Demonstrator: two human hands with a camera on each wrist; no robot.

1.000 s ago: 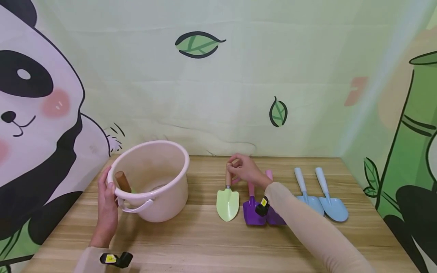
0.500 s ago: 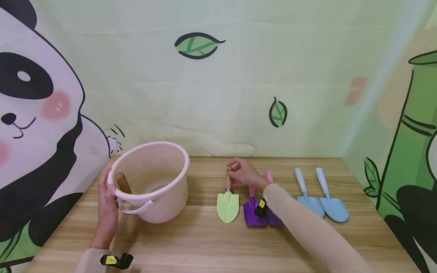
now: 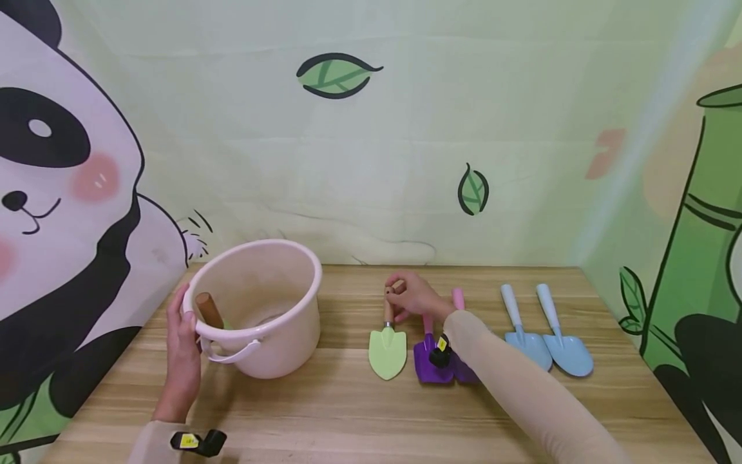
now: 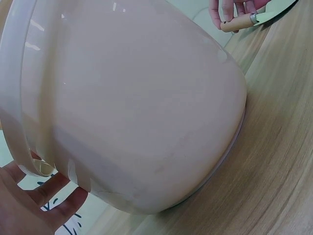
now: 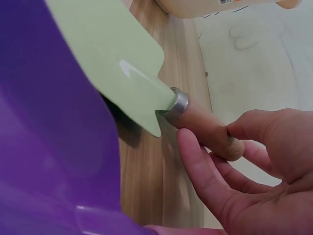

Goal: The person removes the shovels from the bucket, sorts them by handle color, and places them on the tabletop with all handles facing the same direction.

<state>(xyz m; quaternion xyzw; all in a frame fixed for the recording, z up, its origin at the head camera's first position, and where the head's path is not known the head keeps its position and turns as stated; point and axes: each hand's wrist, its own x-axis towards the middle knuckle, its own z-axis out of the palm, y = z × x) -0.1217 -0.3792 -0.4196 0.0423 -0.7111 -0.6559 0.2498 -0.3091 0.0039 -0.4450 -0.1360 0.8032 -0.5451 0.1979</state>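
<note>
My left hand (image 3: pixel 183 348) grips the near-left rim of a pale pink bucket (image 3: pixel 284 348), thumb outside. Inside the bucket leans a tool with a brown wooden handle (image 3: pixel 209 310); most of it is hidden. My right hand (image 3: pixel 416 296) pinches the wooden handle of a light green trowel (image 3: pixel 388 353). The right wrist view shows thumb and fingers on that handle (image 5: pixel 208 125), near its end. Right of it, partly under my right wrist, lie two purple shovels (image 3: pixel 431 367) with pink handles.
Two light blue shovels (image 3: pixel 568 356) lie side by side on the right of the wooden table (image 3: pixel 324 419). A printed cloth wall (image 3: pixel 406 129) with a panda and leaves rises behind the table's back edge.
My right hand has shifted very slightly toward me, its fingers now lower on the trowel's handle end. The left hand and the bucket have stayed in place.
</note>
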